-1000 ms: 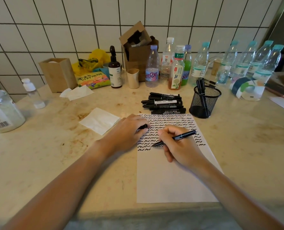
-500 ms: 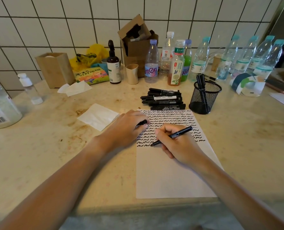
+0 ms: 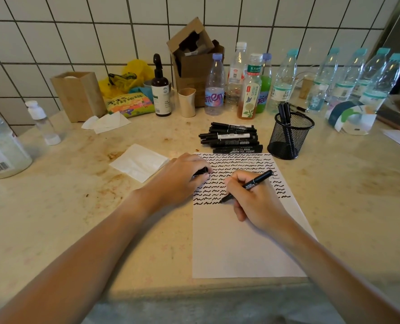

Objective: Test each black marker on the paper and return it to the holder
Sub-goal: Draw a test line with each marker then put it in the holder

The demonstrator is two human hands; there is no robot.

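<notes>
The right hand [image 3: 255,199] grips a black marker [image 3: 248,185], tip on the paper [image 3: 245,242] at the lowest squiggle row, while the left hand [image 3: 180,178] holds its cap [image 3: 202,171] near the mesh holder [image 3: 289,135].

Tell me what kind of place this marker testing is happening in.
Probably a kitchen or pantry counter used as a makeshift workspace: a white tiled wall behind a stained stone countertop, with a row of drink bottles along the back. I cannot tell more.
</notes>
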